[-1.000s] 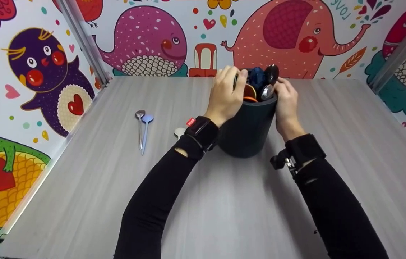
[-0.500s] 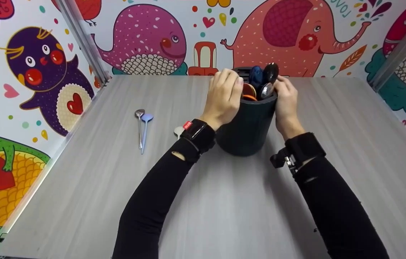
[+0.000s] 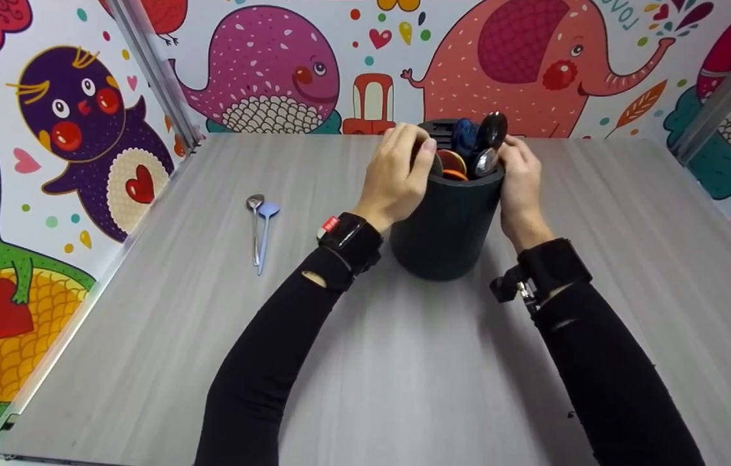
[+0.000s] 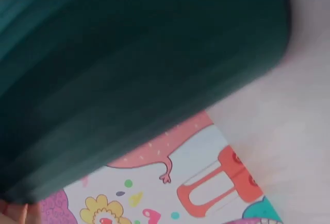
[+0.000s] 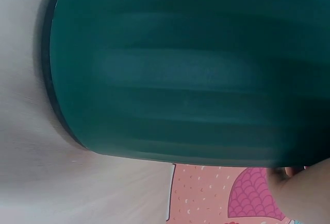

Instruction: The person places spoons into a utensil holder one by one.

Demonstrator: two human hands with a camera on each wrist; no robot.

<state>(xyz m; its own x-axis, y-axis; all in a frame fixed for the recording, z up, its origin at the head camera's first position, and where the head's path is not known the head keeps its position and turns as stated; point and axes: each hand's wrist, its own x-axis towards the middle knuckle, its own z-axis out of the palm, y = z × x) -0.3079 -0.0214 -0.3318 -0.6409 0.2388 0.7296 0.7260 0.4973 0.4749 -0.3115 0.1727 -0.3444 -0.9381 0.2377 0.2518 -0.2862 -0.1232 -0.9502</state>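
A tall dark green utensil holder (image 3: 446, 226) stands between my two hands in the head view. My left hand (image 3: 396, 169) grips its left rim, the thumb at the near side of the opening. On the right, my right hand (image 3: 521, 184) holds the side just below the rim. Out of the top show a shiny dark spoon (image 3: 493, 129), a silver spoon (image 3: 486, 162), something dark blue (image 3: 465, 137) and a rounded piece with an orange edge (image 3: 453, 163). The ribbed wall of the holder fills most of both wrist views. My left fingers are partly hidden behind the rim.
To the left on the grey tabletop (image 3: 165, 336) lie a silver spoon (image 3: 255, 226) and a light blue spoon (image 3: 264, 236), side by side. A wall printed with cartoon animals (image 3: 275, 71) rises behind. Metal posts (image 3: 152, 71) mark the back corners.
My left hand has slid slightly left and down along the rim, uncovering more of the opening. A pale round-ended piece beside my left wrist is now hidden. The right hand keeps its hold.
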